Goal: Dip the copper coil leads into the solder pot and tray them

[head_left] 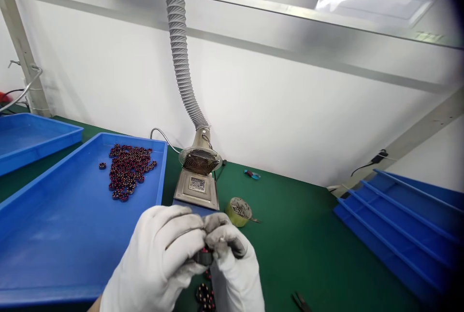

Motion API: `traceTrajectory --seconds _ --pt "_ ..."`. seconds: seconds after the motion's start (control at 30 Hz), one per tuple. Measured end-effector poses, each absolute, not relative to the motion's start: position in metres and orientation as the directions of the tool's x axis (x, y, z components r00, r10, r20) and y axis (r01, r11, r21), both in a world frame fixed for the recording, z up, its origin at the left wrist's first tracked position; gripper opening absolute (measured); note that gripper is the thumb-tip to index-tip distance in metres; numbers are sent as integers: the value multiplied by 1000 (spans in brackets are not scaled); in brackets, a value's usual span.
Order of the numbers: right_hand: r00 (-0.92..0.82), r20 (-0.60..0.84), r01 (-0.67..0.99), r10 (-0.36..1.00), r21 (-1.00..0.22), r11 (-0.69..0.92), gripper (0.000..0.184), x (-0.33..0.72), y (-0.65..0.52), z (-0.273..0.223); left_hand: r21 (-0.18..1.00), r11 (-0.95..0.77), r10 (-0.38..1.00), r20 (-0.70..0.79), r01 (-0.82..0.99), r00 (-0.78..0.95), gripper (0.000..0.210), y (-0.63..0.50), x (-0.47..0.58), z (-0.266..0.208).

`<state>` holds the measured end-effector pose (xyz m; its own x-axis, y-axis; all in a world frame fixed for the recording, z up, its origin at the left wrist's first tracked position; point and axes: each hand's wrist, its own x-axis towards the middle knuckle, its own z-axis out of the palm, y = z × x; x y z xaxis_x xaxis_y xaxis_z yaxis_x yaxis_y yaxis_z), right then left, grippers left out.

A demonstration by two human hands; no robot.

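My left hand (pixel 159 254), in a white glove, grips a small black ring-shaped part (pixel 203 257) with some red showing inside it. My right hand (pixel 234 259), also gloved and grey-stained at the fingertips, is closed in a pinch right against that part. Whatever sits between the right fingertips is too small to make out. Below the hands, partly covered by them, lie several more dark round parts (pixel 203 295) with red and gold-coloured spots. Just beyond the right fingers stands a yellow-green tin (pixel 237 213) with greyish contents and a thin stick leaning out.
At left, a blue tray (pixel 72 254) holds a heap of dark round parts (pixel 130 169); another blue tray (pixel 36 133) lies behind. A metal box (pixel 197 189) stands under an exhaust hose (pixel 177 46). Cutters (pixel 252 174), dark tool tips (pixel 300 301) and stacked blue trays (pixel 398 225) are rightward.
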<state>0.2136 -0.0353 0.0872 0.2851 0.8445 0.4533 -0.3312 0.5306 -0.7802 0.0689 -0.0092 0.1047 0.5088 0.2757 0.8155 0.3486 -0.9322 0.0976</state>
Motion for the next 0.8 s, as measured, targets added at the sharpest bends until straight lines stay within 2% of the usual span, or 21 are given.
traceTrajectory --seconds 0.1,0.17,0.23,0.37,0.5,0.6,0.7,0.8 --pt "376 313 -514 872 -713 477 14 216 -41 91 37 -902 261 839 429 477 19 -11 69 106" --pt "402 247 -565 882 -691 451 15 218 -44 93 29 -884 265 853 466 449 16 -12 70 106" --pt "371 222 -560 902 -721 408 20 217 -45 93 27 -871 263 869 490 420 15 -11 70 105" --pt "196 115 -512 974 -835 201 31 209 -39 82 64 -863 291 873 501 391 21 -9 69 101" --pt "169 63 -537 984 -831 145 27 210 -28 68 281 -890 425 796 360 430 29 -4 66 99" --pt "72 34 -583 997 -810 70 27 215 -20 66 444 -878 476 783 176 401 19 2 65 97" --pt "-49 1 -614 999 -789 -29 20 215 -18 71 705 -707 659 689 -65 300 15 8 64 97" --pt "-84 -7 -627 996 -777 -59 23 208 -28 76 850 -489 832 522 -196 188 14 10 60 98"
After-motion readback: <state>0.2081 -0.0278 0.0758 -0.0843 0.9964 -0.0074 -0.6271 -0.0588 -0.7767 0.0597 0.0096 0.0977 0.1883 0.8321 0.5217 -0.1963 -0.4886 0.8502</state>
